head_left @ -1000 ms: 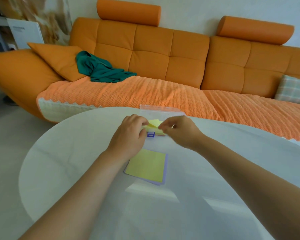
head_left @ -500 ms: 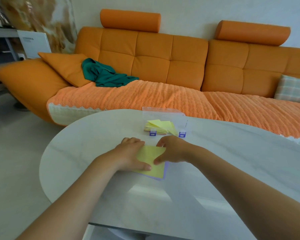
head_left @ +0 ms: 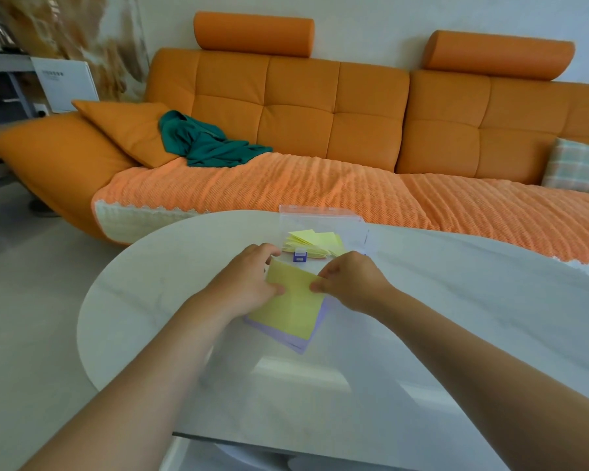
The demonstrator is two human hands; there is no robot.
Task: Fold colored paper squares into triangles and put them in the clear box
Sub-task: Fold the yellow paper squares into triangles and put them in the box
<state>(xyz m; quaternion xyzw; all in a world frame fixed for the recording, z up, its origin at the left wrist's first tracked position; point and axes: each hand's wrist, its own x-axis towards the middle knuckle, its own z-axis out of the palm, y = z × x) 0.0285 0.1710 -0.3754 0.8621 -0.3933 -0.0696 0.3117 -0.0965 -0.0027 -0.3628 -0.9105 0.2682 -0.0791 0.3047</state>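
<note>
Writing: grey print on a white carton (head_left: 65, 81), far left of the clear rectangular plastic box (head_left: 320, 215), too blurred to read.

Box: transparent walls; one blue latch (head_left: 300, 256) shows on the near wall. Inside: folded pale-yellow paper pieces (head_left: 315, 241) in a fanned stack, count unclear.

Just in front of box: one pale-yellow paper square (head_left: 293, 300), far edge lifted. Left hand (head_left: 245, 287) pinches its left edge, thumb on top. Right hand (head_left: 352, 285) pinches its right corner between thumb and forefinger.

Beneath the square: flat lilac paper sheets (head_left: 301, 341), number not countable.

All on a glossy white oval table (head_left: 456, 317).

Behind box: orange leather sofa (head_left: 320, 107) with two roll headrests and one crumpled green cloth (head_left: 204, 144).
</note>
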